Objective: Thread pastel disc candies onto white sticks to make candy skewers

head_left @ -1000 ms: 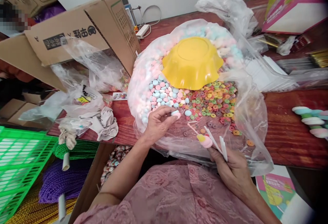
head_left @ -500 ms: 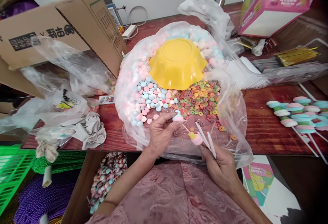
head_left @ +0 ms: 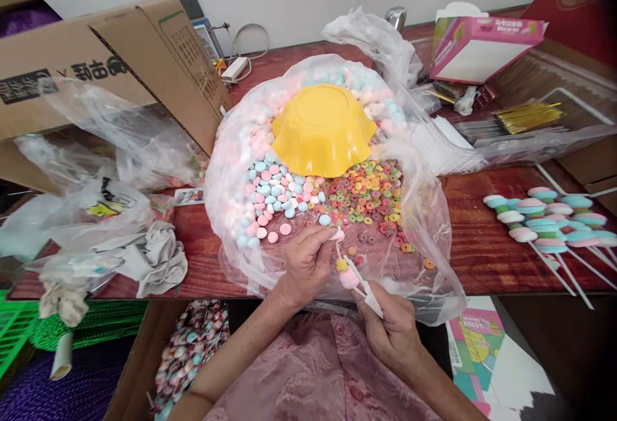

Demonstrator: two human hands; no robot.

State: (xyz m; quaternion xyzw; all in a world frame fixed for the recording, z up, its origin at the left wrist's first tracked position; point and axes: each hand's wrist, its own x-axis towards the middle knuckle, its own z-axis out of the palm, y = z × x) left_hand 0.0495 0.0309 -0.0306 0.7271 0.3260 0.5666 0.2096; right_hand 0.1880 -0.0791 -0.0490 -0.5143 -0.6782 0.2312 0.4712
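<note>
My left hand [head_left: 306, 259] pinches a pale pink marshmallow [head_left: 337, 234] between thumb and fingertips. Closed around several white sticks [head_left: 371, 300], my right hand [head_left: 391, 323] is just to its right. One of these sticks carries a pink marshmallow [head_left: 349, 278] with a yellow gummy [head_left: 342, 265] above it, and its upper end meets the piece in my left fingers. Behind my hands, loose pink, blue and white marshmallows [head_left: 274, 193] lie beside a heap of ring gummies [head_left: 369, 193] on clear plastic [head_left: 241, 265]. A single blue marshmallow [head_left: 324, 220] lies near my left fingertips.
An upturned yellow bowl [head_left: 324, 128] sits among the marshmallows. Finished-looking candy skewers [head_left: 549, 222] lie at the right. Left are a cardboard box [head_left: 159, 61], plastic bags [head_left: 120, 199] and a crumpled cloth [head_left: 164, 257]. A pink carton [head_left: 486, 48] stands at the back right.
My right hand has moved left, bringing the stick's tip up against the piece in my left fingers. The stick is now more upright. The whole view has shifted slightly.
</note>
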